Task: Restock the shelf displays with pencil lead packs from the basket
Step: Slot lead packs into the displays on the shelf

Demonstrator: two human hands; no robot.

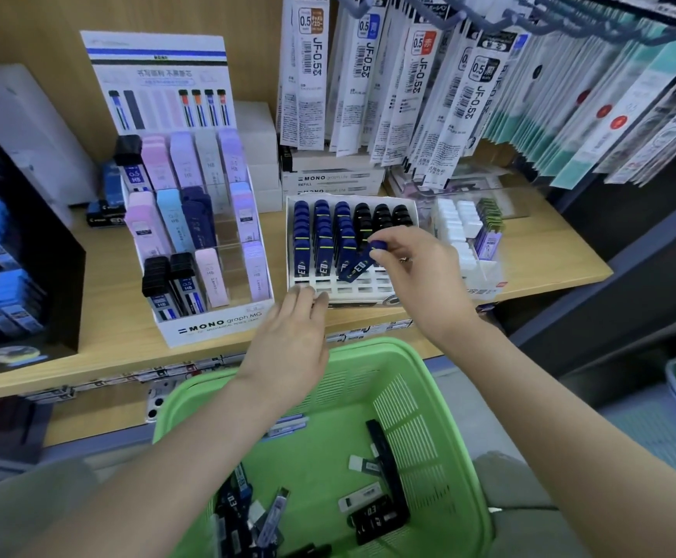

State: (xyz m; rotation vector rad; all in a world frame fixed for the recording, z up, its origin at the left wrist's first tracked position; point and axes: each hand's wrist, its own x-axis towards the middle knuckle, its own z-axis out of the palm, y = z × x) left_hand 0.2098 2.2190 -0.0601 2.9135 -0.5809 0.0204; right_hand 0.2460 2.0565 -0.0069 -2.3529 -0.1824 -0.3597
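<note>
**Item:** navy 0.3 lead pack (362,265), 1 pc, tilted, base low over white display tray (352,290), where the navy rows meet the black.

**Step:** we seat it. Best approach, we reckon: stand the pack upright, label fwd, and ease the base into a slot w/o knocking neighbours.

**R hand** (420,271): thumb + fingers pinch the cap, pack at its 9 o'clock.

**L hand** (292,336): fingers straight, tips on the tray's front edge at 7 o'clock, holding nothing.

**Stock left:** more packs in green basket (408,416), at 6 o'clock of the tray.

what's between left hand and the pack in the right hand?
Head view: only empty front slots of the white tray lie between the left hand and the blue pack the right hand pinches.
</note>
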